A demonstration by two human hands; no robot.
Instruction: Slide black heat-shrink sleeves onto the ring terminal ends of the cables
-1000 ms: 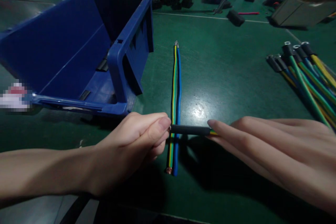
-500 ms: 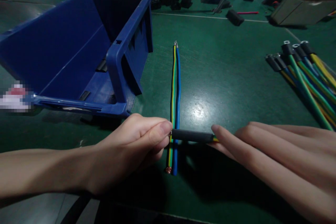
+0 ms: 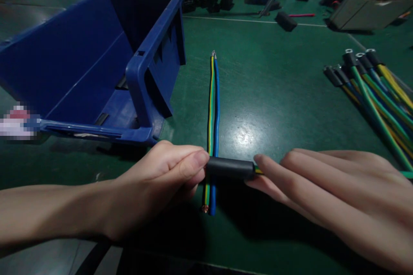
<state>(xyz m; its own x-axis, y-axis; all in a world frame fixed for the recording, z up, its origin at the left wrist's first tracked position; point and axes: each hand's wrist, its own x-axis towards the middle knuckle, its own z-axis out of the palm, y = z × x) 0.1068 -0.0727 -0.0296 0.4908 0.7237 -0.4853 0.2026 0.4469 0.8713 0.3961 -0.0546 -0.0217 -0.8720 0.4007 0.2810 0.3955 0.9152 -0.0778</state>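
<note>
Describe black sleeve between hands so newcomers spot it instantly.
From the big blue bin, go to the left hand near its front corner. The black sleeve starts at that thumb; unlike the bin's black pieces, it crosses the blue wire.

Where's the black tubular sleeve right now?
In the head view, the black tubular sleeve is below centre, slightly right, between the left hand and right hand, crossing over the long blue wire.

The black tubular sleeve [image 3: 230,167], smooth with a dull sheen, lies nearly level from left to right, its right end slightly lower. A yellow-and-green striped wire [image 3: 258,170] runs into that end, only a short stretch showing. Both are held above the tabletop [image 3: 274,107]; the sleeve's left end is hidden.
</note>
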